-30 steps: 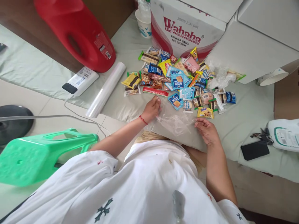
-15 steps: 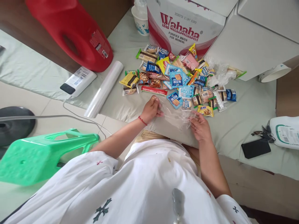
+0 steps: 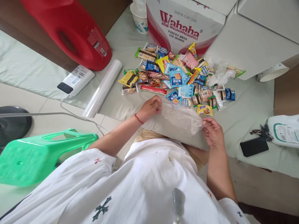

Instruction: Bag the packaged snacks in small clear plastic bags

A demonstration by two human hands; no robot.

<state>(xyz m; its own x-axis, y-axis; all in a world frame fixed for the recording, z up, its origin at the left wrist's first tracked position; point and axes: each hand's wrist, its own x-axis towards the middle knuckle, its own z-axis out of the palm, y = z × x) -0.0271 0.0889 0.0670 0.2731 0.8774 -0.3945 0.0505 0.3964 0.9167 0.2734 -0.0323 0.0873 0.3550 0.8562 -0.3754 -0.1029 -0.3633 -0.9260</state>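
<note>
A clear plastic bag [image 3: 179, 117] is stretched out between my two hands, just in front of a pile of wrapped snacks. My left hand [image 3: 149, 109] pinches its left end, thumb on top. The right end is pinched by the fingertips of my right hand [image 3: 213, 131]. Beyond the bag lie blue biscuit packets [image 3: 175, 77], a red wrapped bar [image 3: 153, 90] and a yellow cookie packet [image 3: 204, 110], with several other small wrapped snacks around them.
Left of the snacks are a roll of clear film [image 3: 102, 88], a white sealing device [image 3: 76, 80] with a cord and a red jug [image 3: 77, 37]. A Wahaha carton [image 3: 182, 29] stands behind. At right lie a black phone [image 3: 254, 146], keys and a white bottle [image 3: 283, 130]. A green stool [image 3: 35, 158] is at left.
My right hand has moved to the right, pulling the clear bag wider and flatter. My left hand has shifted slightly left and still grips its end.
</note>
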